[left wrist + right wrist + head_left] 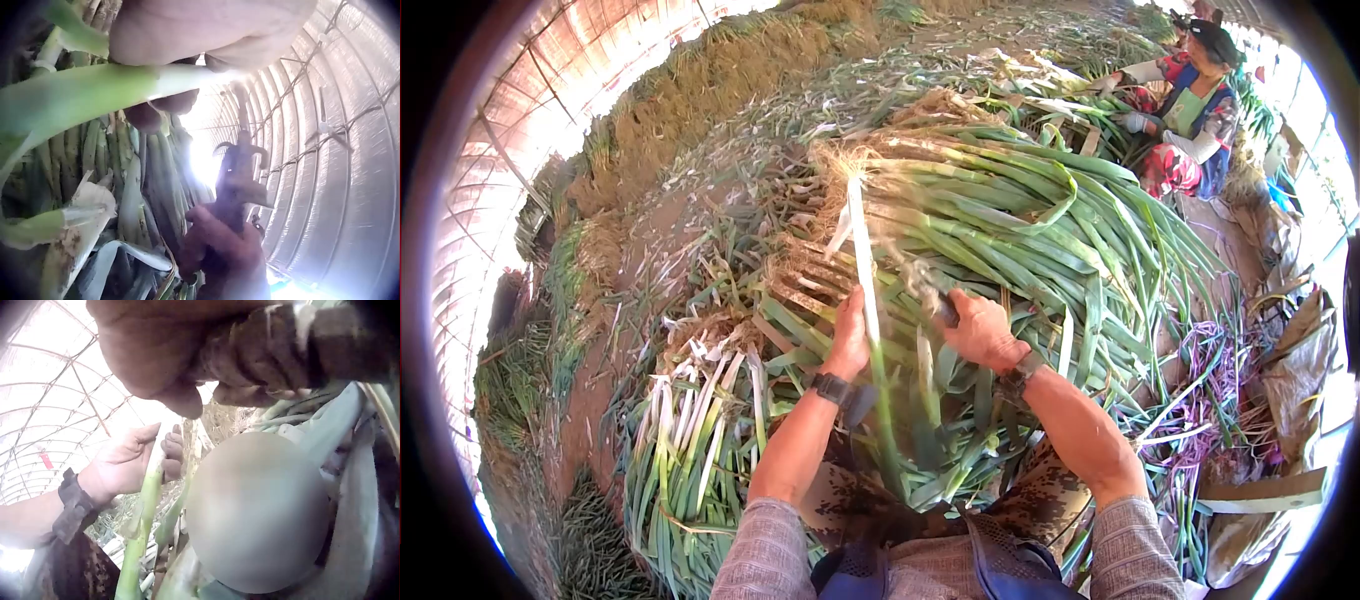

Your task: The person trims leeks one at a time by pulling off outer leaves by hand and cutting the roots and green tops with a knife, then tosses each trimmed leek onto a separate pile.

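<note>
A long green onion stands nearly upright in the head view, with roots at the top and a bare white shank. My left hand holds it partway down, the thumb lying along the stalk. To its right, my right hand grips the dark handle of a hand tool, whose far end is blurred in the head view. Hook-like prongs show on the tool in the left wrist view. Wrapped brown material covers part of the tool in the right wrist view. Both hands are over a heap of green onions.
Paler stalks lie in a pile at the lower left. Loose leaf scraps litter the ground beyond. Another person sits at the upper right beside the heap. Purple strands and a folded sheet are at the right.
</note>
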`<state>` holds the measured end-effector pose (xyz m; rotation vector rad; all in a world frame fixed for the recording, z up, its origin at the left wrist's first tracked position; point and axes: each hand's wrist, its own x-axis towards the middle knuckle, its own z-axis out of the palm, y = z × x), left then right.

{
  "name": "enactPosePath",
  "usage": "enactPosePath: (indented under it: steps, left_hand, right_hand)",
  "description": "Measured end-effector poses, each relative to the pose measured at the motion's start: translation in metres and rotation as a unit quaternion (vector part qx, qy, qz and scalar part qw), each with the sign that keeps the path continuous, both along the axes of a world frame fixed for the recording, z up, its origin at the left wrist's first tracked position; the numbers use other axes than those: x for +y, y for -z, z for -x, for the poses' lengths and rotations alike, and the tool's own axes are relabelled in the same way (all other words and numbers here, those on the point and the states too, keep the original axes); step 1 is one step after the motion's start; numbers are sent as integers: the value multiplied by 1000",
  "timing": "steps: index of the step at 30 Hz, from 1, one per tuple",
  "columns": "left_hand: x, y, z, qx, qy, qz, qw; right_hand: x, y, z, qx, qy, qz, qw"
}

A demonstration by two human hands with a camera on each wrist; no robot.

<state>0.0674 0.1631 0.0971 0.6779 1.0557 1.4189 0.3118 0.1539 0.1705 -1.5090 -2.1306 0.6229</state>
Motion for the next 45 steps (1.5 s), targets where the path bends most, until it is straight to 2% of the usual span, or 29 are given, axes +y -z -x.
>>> enactPosePath:
  steps: [2,12,18,20,23,27,29,33,35,37,39,42,44,45]
  left_hand:
    - [1,2,8,-3,1,-2,1000]
    - [-13,6,0,-14,36,-4,999]
    - [-14,12,5,-36,34,-18,999]
    - [-14,14,4,-37,27,-15,999]
    - [-19,16,7,-36,21,-2,999]
    - [-27,9,1,1,11,-17,1000]
    - [-36,9,0,-29,13,1,999]
    - [-38,14,5,0,-16,-2,1000]
    - [-43,9,5,19,-16,-17,1000]
    - [-50,10,2,46,2,0,999]
    - [-58,16,-5,113,27,35,993]
    - [-70,20,-9,122,33,78,989]
    - [-78,19,-11,174,108,69,976]
    - [-85,18,-16,161,103,69,979]
  right_hand:
    - [-1,4,-2,-52,-50,9,997]
    - [0,-5,-5,-23,-31,17,999]
    - [0,-8,-5,-21,-29,-13,999]
    - [-2,-14,-5,-21,-2,-21,1000]
    - [1,-19,-2,-50,-19,26,998]
    - [0,-4,-4,-61,-41,-14,997]
    - [-2,-7,-3,-57,-13,-10,998]
    - [-5,-4,-12,-37,-20,-14,999]
    - [-6,3,-20,-96,-129,-16,987]
    - [-14,3,-26,-108,-126,-10,986]
    - [-23,-2,-31,-76,-76,-29,994]
    - [-43,-13,-43,-100,-103,9,990]
    - [-57,-8,-49,-139,-113,20,984]
    - [-60,-9,-51,-169,-123,25,978]
